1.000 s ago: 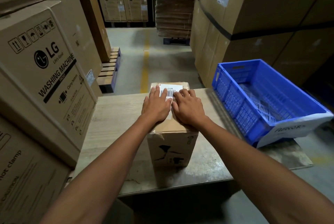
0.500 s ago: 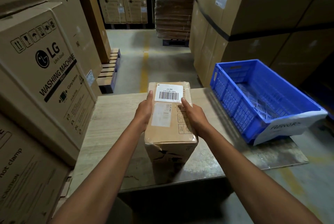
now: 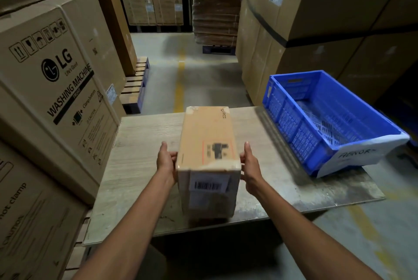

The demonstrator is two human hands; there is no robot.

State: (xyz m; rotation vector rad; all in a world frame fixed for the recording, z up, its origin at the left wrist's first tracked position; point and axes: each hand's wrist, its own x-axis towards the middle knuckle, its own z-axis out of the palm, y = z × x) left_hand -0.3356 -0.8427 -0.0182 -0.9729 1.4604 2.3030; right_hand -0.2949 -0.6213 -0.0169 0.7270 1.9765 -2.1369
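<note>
Cardboard box [image 3: 208, 144] sits at the centre of the frame over the wooden table [image 3: 140, 144]; I cannot tell whether its underside touches the top. The longest edges I can make out run up the frame, away from me towards the aisle with the yellow floor line [image 3: 179, 85]. The printed face is turned upward, and the end face with the barcode label [image 3: 208, 186] points back at the camera. My left hand [image 3: 166, 160] grips the box's left side and my right hand [image 3: 250, 164] grips its right side, thumbs raised and fingers pressed against the cardboard. A blue crate [image 3: 328, 121] stands at the right of the frame, and a washing machine carton [image 3: 56, 80] at the left.
</note>
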